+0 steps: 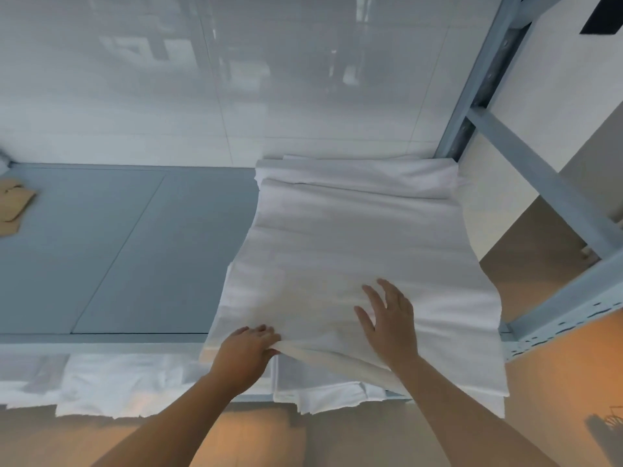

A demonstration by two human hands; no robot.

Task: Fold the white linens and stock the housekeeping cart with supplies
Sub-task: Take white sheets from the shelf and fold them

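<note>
Folded white cotton linen (pixel 354 251), on grey metal shelf (pixel 118 251): near edge pinched by left hand (pixel 244 353); right hand (pixel 387 318), fingers spread, pressed flat to steady it.

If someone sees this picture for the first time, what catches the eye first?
The big white linen stack on the blue-grey shelf, at its right end. The left hand grips its near edge, and the right hand lies flat on top. More white linen hangs below the shelf's front edge.

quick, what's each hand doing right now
left hand: fingers curled, gripping the near edge of the white linen
right hand: open, fingers spread, resting flat on the linen
</note>
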